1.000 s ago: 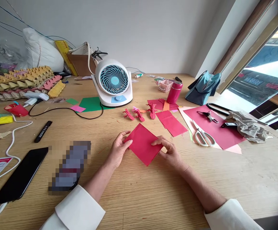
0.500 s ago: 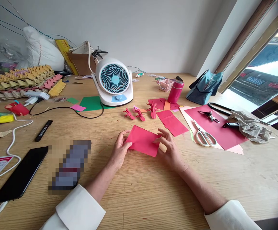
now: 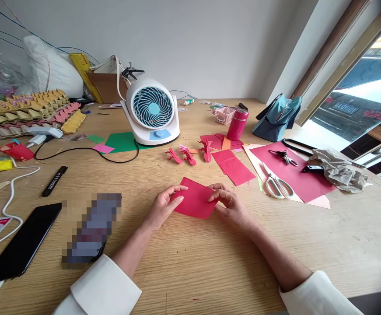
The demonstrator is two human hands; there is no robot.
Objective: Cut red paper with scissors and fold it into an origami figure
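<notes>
Left fingers pinch the left edge of a flat red paper sheet (image 3: 196, 199), thumb on top; right fingers bent over its right edge, thumb at the edge. Left hand (image 3: 166, 205) and right hand (image 3: 231, 205) both closed on the sheet, which sits between them over the pale wood-grain surface (image 3: 190, 271). Just beyond: three small folded red paper figures in a row, the rightmost (image 3: 206, 150) tallest. Right of them, red paper rectangles (image 3: 235, 168); behind, shiny magenta cylindrical bottle (image 3: 238, 124). Farther right, white-handled scissors (image 3: 278, 186) lying across stacked large paper sheets (image 3: 291, 175), crumpled grey cloth (image 3: 339, 171) at the stack's right. Behind figures, to the left, white round fan with blue grille (image 3: 153, 108), green paper (image 3: 121, 142) beside its base. Left side: black marker (image 3: 54, 181), black flat phone-like slab (image 3: 22, 243).
</notes>
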